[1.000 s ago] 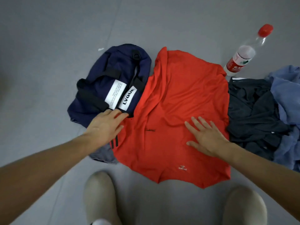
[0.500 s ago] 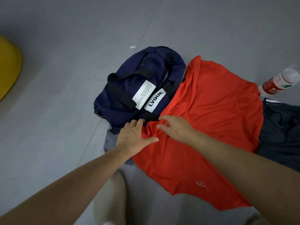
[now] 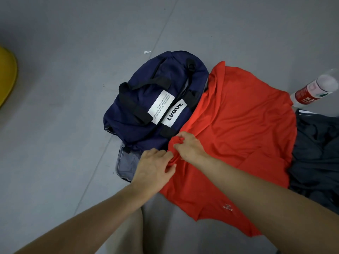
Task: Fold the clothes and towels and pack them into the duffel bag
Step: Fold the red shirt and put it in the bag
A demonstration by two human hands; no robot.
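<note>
Hands first: the left hand [image 3: 155, 166] and right hand [image 3: 189, 146] are both pinched shut on the bunched-up left edge of the red shirt [image 3: 244, 129], right next to each other, fingers curled into the fabric. The rest of that shirt is spread pretty flat on the grey floor [image 3: 64, 125]. Its gathered edge sits right against the navy duffel bag [image 3: 146, 94], which lies on the floor just left of it with its LVQUE label [image 3: 175, 112] facing up. A pile of dark clothes [image 3: 319, 153] touches the shirt's far right side, and a water bottle [image 3: 313, 90] lies just beyond that.
</note>
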